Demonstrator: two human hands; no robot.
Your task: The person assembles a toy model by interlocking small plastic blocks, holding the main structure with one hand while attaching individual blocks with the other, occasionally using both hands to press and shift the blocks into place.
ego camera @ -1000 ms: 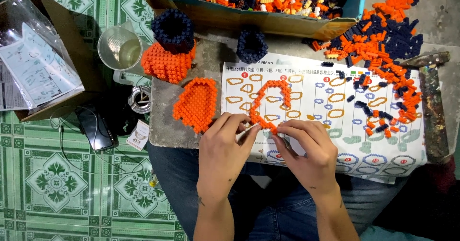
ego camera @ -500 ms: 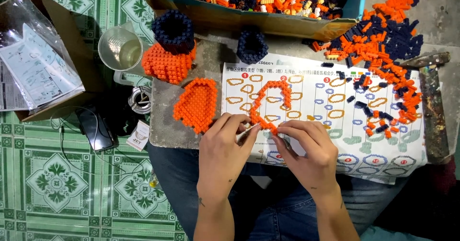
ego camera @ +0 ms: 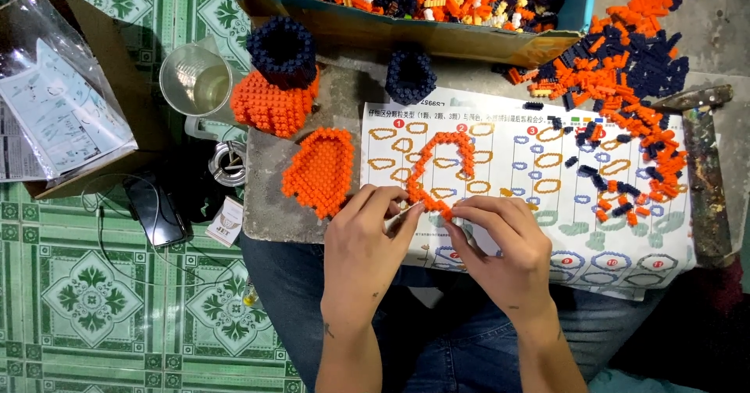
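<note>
Centrally, on printed instruction sheet [ego camera: 625,229]: open orange brick loop [ego camera: 441,170], lower end pinched between both hands. Left hand [ego camera: 363,248] closed on loop's lower left, fingertips [ego camera: 406,205] pressed to bricks, with a thin pale tool. Right hand [ego camera: 504,244] closed on the loop's bottom edge from the right. Left of sheet: flat orange brick panel [ego camera: 316,170]. Above panel: orange-and-navy brick piece [ego camera: 277,80], clear cup [ego camera: 195,80] beside it. Above sheet: navy brick ring [ego camera: 410,76], cardboard box [ego camera: 406,30] of bricks. Upper right of sheet: loose orange and navy bricks [ego camera: 625,73].
</note>
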